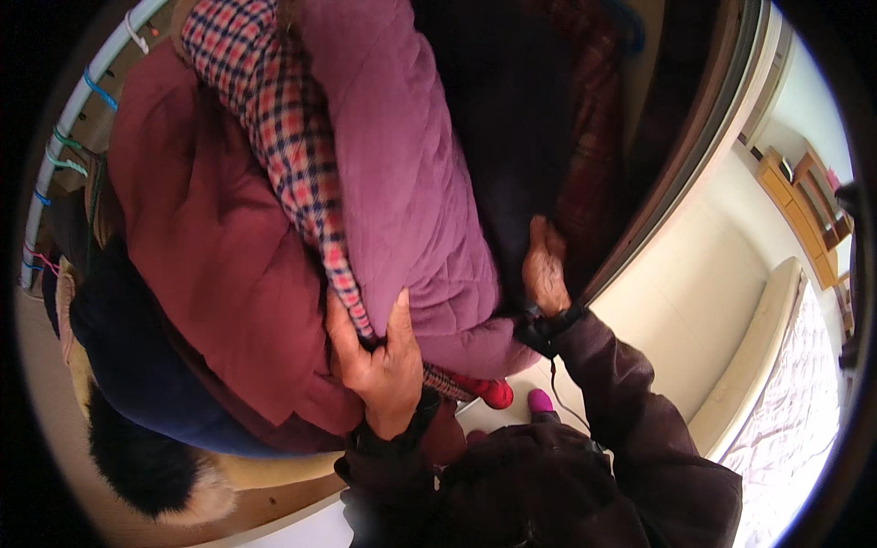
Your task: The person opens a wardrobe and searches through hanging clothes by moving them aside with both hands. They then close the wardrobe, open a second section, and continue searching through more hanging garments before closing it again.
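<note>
My left hand point(382, 373) is closed on the front edge of a purple quilted jacket point(402, 164), its thumb on the purple side. A red, navy and cream plaid cloth point(283, 137) runs along that edge and narrows down to my fingers; whether it is the jacket's lining, I cannot tell. Right beside it, left of my hand, hangs a maroon padded garment point(210, 228). My right hand point(546, 274) reaches in against a very dark garment point(502, 110), right of the purple jacket. The dark folds hide most of its fingers.
A pale rail point(57, 151) with coloured hanger hooks curves along the left. Below are a navy garment point(146, 347) and black fur trim point(137, 457). At right stand a dark-edged door frame point(681, 173), a bed point(786, 365) and wooden furniture point(799, 215). A pink shoe point(540, 400) shows below.
</note>
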Demonstrator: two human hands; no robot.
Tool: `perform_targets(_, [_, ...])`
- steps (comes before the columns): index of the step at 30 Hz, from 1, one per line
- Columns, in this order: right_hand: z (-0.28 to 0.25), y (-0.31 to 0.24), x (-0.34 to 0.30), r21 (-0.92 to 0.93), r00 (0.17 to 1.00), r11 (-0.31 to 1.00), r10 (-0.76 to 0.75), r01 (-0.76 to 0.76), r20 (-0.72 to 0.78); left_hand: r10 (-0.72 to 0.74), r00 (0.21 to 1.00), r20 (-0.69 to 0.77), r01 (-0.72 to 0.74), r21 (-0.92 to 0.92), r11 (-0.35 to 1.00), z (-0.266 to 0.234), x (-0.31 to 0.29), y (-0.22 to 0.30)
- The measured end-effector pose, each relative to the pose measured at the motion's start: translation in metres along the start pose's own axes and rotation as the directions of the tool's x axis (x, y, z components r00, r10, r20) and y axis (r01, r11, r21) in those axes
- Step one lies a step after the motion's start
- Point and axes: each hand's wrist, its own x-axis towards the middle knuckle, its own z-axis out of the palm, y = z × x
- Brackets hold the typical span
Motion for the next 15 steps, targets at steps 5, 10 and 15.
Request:
perform_targets(5, [-0.011,0.010,0.007,-0.337,0.814,0.780,-0.578,0.528,-0.062,0.026,0.999,0.022,-0.026,0.013,1.000,0.004,0.000,0.004])
perform_targets(10, [-0.035,-0.012,-0.058,0.063,0.961,0.971,-0.239,0.232,0.139,0.077,0.986,0.150,-0.055,-0.141,0.988,0.002,-0.002,0.018])
perform_targets(15, [-0.042,-0.055,-0.110,-0.119,0.885,0.887,-0.457,0.446,-0.089,0.184,0.950,0.253,-0.110,-0.282,0.953,-0.023,-0.013,0.033])
